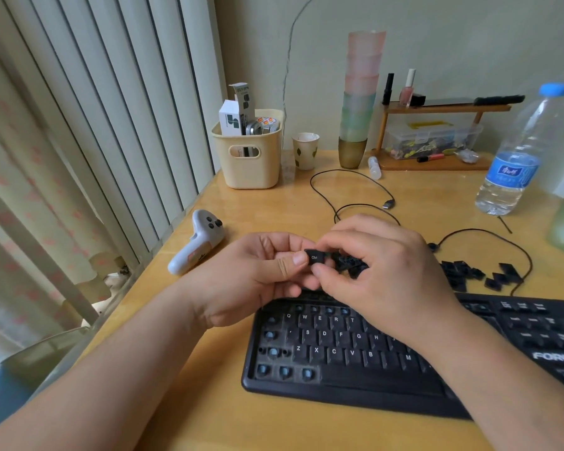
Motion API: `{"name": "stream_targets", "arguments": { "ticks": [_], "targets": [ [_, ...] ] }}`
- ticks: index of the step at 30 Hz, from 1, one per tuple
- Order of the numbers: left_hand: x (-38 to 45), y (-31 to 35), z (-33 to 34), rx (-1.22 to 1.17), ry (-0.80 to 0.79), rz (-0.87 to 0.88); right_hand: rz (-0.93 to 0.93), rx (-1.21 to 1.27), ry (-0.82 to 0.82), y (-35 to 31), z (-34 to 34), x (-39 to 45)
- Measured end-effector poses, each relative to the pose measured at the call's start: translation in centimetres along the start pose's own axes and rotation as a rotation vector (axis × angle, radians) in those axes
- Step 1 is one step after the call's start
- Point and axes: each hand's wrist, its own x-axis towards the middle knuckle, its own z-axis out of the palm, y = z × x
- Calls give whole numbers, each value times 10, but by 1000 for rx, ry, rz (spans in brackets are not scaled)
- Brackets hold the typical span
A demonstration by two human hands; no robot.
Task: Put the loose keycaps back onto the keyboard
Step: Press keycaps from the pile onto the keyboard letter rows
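Fingertips of both hands meet above the keyboard [355, 362]. I see my left hand [258, 275] pinching the Ctrl keycap [314, 257] with its thumb, while my right hand [381, 258] curls round a cluster of black keycaps [352, 263]. More loose keycaps [479, 273] lie on the table [209, 411] beyond the keyboard, whose left-edge sockets sit bare.

1. I see a white handheld controller [197, 242] lying on the wooden desk [209, 418].
2. A cream basket [248, 154] holds small boxes.
3. A paper cup [305, 149] stands beside stacked tumblers [360, 99].
4. A water bottle [518, 151] stands upright.
5. A black cable [349, 190] loops nearby.
6. A small wooden shelf [437, 109] carries nail polish.
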Motion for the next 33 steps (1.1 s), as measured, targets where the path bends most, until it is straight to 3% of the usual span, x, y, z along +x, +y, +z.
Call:
{"name": "stream_targets", "arguments": {
  "ticks": [9, 13, 16, 21, 33],
  "targets": [
    [-28, 24, 1, 331, 84, -49, -55, -123, -71, -19, -10, -3],
    [-54, 10, -4, 617, 371, 63, 65, -87, -344, -36, -13, -6],
    [-70, -15, -10, 664, 537, 48, 233, 11, -549, -52, -9, -18],
    [-87, -36, -4, 657, 480, 99, 361, 103, -581, -72, 4, -35],
    [-92, -37, -13, 703, 281, 92, 428, -27, -647, -88, 13, -27]
  ]
}}
